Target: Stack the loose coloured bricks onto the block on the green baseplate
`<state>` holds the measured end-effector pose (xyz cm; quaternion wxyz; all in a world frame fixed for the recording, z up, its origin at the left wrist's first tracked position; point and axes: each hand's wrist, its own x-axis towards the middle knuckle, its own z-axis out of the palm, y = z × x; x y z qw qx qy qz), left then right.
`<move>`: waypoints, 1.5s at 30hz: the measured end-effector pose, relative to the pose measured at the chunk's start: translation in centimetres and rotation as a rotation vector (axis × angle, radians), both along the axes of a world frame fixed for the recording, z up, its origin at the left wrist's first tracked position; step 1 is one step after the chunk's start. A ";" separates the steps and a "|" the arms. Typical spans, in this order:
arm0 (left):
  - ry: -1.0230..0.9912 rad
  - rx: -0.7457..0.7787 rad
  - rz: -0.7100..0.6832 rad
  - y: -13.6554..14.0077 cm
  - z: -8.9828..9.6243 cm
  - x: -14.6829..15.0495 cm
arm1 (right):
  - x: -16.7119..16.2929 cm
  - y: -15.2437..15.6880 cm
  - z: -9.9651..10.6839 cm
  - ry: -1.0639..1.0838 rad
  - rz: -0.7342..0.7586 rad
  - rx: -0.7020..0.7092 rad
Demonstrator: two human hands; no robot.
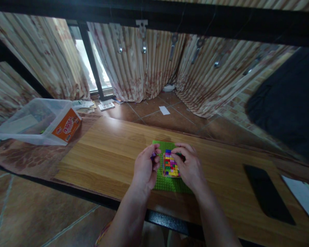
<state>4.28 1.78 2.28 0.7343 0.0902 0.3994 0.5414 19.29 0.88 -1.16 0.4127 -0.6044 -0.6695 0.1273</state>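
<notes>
A green studded baseplate [160,185] lies on the wooden board in front of me. On it stands a low block of multicoloured toy bricks [170,166], with a blue brick [168,151] at its far edge. My left hand [145,166] is curled at the plate's left side, closed around small purple toy bricks [153,156] that show between the fingers. Over the right part of the block, my right hand [188,164] has thumb and forefinger pinched together by its far edge. Whatever is between those fingertips is hidden. The right hand also covers the block's right side.
A clear plastic bin [41,103] with an orange label stands at the left. On the right lie a black flat object [269,193] and white paper [302,195]. Papers [84,105] are beyond the bin. A dark rounded shape [285,103] fills the right side.
</notes>
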 end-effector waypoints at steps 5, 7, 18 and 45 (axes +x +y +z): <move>0.004 -0.016 0.000 0.1 0.1 0.0 | -0.2 -0.1 0.1 0.004 -0.040 0.005; 0.003 -0.016 -0.002 0.1 0.1 0.0 | -0.2 -0.1 0.0 0.042 -0.050 -0.010; -0.002 -0.009 -0.010 -0.1 -0.1 0.0 | 0.1 0.9 -1.5 0.645 -0.231 -0.370; -0.295 0.001 -0.069 -0.5 1.3 0.6 | -2.4 -2.6 4.4 0.254 0.035 -0.005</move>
